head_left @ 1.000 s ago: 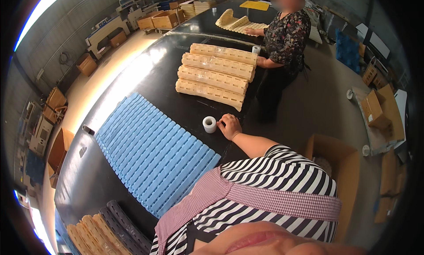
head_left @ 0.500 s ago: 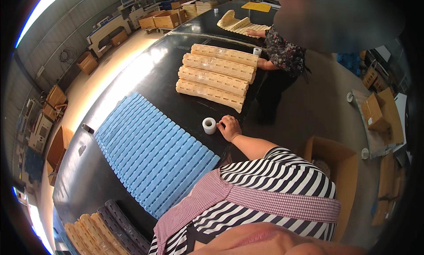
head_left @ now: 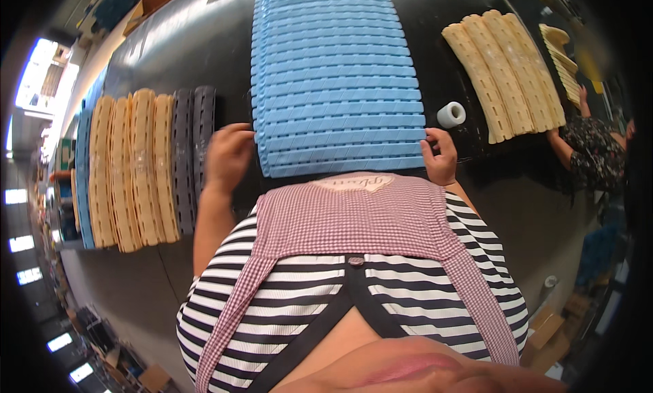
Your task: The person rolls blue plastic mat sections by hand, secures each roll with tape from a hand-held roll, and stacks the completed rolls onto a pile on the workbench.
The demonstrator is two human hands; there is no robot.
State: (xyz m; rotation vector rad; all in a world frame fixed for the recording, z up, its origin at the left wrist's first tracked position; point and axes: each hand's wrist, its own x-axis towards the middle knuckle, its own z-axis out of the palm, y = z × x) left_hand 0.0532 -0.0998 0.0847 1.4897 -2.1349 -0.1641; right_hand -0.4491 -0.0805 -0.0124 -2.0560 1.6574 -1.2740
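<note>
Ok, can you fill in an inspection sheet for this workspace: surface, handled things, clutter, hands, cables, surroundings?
Surface: black table, glossy, with reflections.
Handled things: blue mat, slotted, laid flat between the hands.
Clutter: tan rolls and dark grey rolls on the left; white roll and tan bundle on the right.
Hands: left hand blurred at the mat's left edge; right hand at its right edge, fingers curled; grip unclear.
Cables: nothing seen.
Surroundings: co-worker in a floral top at far right; cardboard boxes lower right.
</note>
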